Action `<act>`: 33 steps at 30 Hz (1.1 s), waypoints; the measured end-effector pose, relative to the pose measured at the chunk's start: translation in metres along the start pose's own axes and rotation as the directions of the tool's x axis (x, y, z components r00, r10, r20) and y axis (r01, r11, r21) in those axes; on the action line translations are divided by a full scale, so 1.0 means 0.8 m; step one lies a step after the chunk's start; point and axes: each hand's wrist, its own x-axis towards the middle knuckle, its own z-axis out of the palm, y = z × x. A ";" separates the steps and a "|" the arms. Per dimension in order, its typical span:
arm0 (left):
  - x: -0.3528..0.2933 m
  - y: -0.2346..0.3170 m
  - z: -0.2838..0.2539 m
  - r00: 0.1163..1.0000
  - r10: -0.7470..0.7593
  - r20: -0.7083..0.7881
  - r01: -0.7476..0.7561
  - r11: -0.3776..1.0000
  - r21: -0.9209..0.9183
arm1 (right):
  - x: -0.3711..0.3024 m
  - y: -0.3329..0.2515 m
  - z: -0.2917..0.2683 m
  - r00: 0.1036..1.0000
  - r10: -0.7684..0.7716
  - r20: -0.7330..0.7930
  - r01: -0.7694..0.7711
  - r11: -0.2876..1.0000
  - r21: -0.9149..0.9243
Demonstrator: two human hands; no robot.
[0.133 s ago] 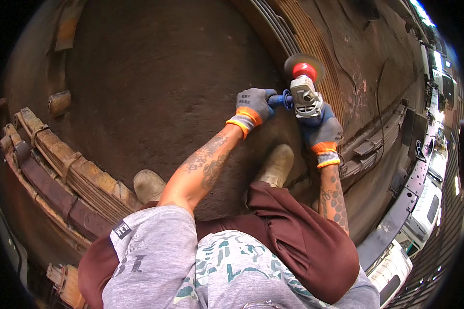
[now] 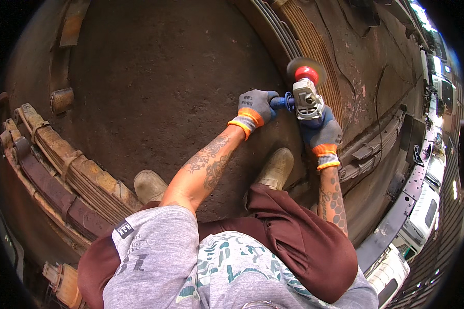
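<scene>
An angle grinder (image 2: 308,97) with a grey-white gear head, a blue side handle and a red cup below its blurred, spinning disc (image 2: 295,66) is in my two gloved hands. My left hand (image 2: 257,104) is closed round the side handle (image 2: 279,102). Closed on the grinder's blue body is my right hand (image 2: 324,133); its fingers are partly hidden under the tool. The disc is over the edge of a curved stack of steel leaf springs (image 2: 314,49). Whether it touches the metal I cannot tell.
More rusty leaf springs (image 2: 82,170) lie at the left by my boot (image 2: 150,186). Another spring pack (image 2: 368,149) sits at the right, with a dark cable (image 2: 380,103) hanging near it. A steel beam with holes (image 2: 384,232) runs along the right, white vehicles (image 2: 423,208) beyond.
The view has shifted slightly. The grinder and both hands sit a few pixels lower and to the right, with the same hold; the disc still spins.
</scene>
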 end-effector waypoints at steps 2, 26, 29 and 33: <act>-0.004 -0.002 -0.010 1.000 -0.002 0.003 0.002 1.000 -0.008 | -0.001 -0.026 -0.005 0.999 -0.039 0.003 0.039 0.990 -0.134; 0.024 0.003 -0.031 0.993 -0.024 -0.113 0.020 0.999 -0.039 | 0.051 -0.098 -0.030 0.993 -0.066 0.096 0.083 0.978 -0.189; 0.031 0.002 -0.034 0.993 -0.037 -0.110 0.035 0.999 -0.018 | 0.058 -0.094 -0.027 0.992 -0.059 0.107 0.083 0.969 -0.232; 0.034 0.001 -0.039 0.993 -0.032 -0.115 0.028 0.999 -0.033 | 0.063 -0.099 -0.025 0.993 -0.084 0.085 0.100 0.971 -0.218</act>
